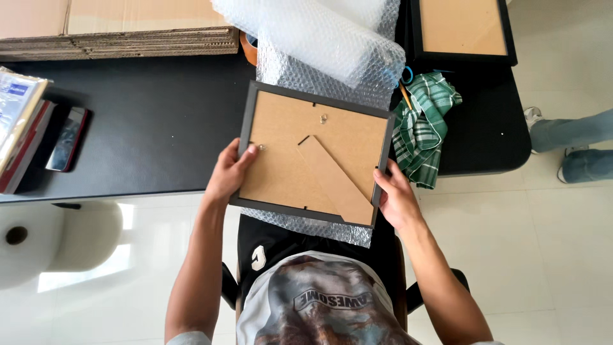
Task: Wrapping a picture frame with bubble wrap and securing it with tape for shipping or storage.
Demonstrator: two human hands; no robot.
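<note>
A picture frame with a dark grey rim and a brown backing board lies back side up, its fold-out stand flat against the board. My left hand grips its left edge, thumb on the board near a small metal clip. My right hand holds the lower right corner. Under the frame lies a sheet of bubble wrap, which spills over the front edge of the black table.
A roll of bubble wrap lies behind the frame. A green checked cloth and blue-handled scissors sit to the right. Another black frame is at the back right, flattened cardboard at the back left, a phone and books at the left. A person's legs are at the right edge.
</note>
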